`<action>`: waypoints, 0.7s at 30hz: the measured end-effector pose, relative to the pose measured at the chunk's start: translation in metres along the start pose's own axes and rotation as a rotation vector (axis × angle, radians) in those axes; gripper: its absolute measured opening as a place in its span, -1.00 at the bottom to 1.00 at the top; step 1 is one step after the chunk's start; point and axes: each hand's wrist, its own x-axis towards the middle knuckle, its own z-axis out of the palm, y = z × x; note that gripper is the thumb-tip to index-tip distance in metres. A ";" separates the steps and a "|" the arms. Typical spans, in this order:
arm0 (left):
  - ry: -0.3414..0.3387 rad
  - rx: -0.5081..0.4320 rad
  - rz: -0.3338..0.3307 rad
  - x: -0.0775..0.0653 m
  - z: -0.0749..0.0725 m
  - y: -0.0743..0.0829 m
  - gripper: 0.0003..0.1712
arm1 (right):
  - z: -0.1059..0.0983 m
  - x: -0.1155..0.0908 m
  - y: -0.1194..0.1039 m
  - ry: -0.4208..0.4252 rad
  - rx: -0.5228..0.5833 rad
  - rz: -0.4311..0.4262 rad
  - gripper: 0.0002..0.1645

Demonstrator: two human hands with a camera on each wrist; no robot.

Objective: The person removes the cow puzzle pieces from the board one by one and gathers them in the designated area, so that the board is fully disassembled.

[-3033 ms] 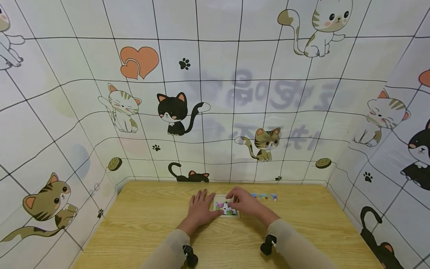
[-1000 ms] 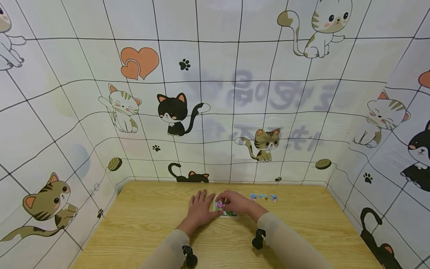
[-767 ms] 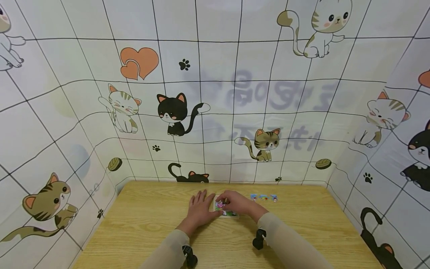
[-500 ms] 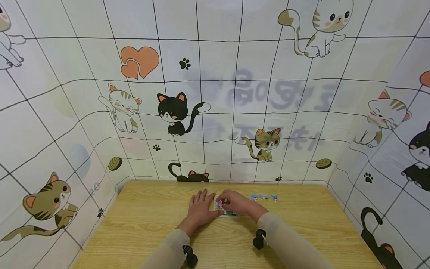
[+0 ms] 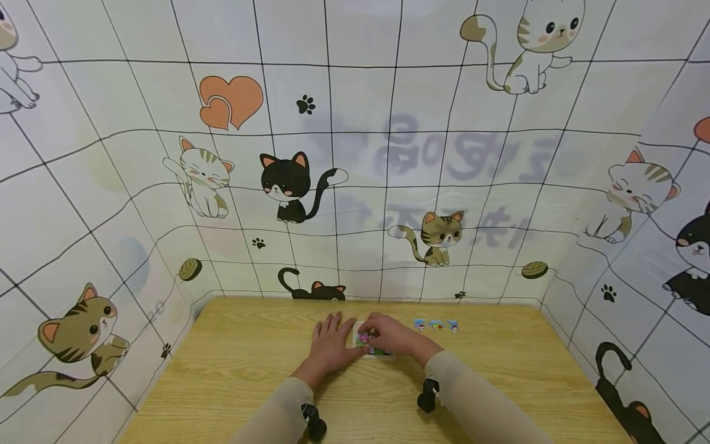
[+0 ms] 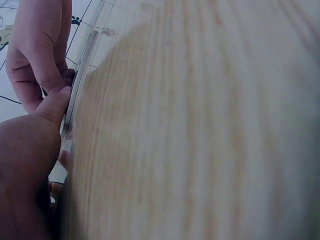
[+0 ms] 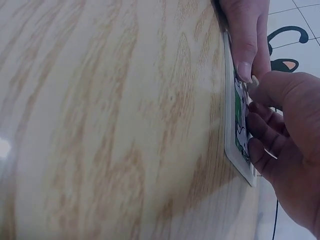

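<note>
A small jigsaw board [image 5: 392, 356] with a pale rim and a colourful cartoon picture lies on the table, partly covered by both hands. My left hand [image 5: 331, 346] rests spread at its left side, the thumb over its lower left edge. Over the board's upper part is my right hand [image 5: 392, 334], fingers curled down with thumb and forefinger together at a puzzle piece [image 7: 255, 80], of which just a pale edge shows. In the right wrist view the right hand's other fingers touch the picture, and the left thumb lies close to the pinch.
Three loose puzzle pieces, a left one [image 5: 420, 325], a middle one [image 5: 436, 325] and a right one [image 5: 453, 326], lie in a row right of the board. The wooden table [image 5: 244, 364] meets a cat-patterned wall cloth [image 5: 360, 160] behind and at the sides.
Since three seconds ago my right hand has shifted left across the board, covering more of it. Over the last second it stays there while the pink picture part by its fingertips shifts slightly. The left hand holds still.
</note>
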 end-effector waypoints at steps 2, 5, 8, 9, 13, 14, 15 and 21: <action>0.005 -0.007 0.001 0.000 0.000 0.000 0.07 | 0.001 0.001 0.001 0.000 0.002 0.002 -0.69; 0.007 -0.006 0.003 -0.001 -0.001 0.001 0.07 | 0.001 0.001 0.002 0.003 0.006 0.006 -0.68; 0.012 -0.009 0.010 -0.001 -0.003 0.002 0.06 | 0.001 0.002 0.002 0.014 0.020 0.012 -0.67; 0.016 -0.015 0.012 -0.001 -0.004 0.003 0.06 | 0.002 0.003 0.002 0.018 0.025 0.016 -0.67; 0.013 -0.009 0.014 -0.002 -0.006 0.004 0.06 | 0.002 0.003 0.002 0.037 0.045 0.037 -0.62; 0.015 -0.015 0.017 -0.002 -0.007 0.005 0.06 | 0.002 0.002 0.002 0.044 0.058 0.041 -0.62; 0.010 -0.010 0.015 -0.003 -0.008 0.006 0.06 | 0.002 0.002 0.002 0.051 0.065 0.048 -0.60; 0.008 -0.019 0.020 -0.005 -0.013 0.010 0.03 | -0.001 -0.005 0.003 0.088 0.079 0.082 -0.59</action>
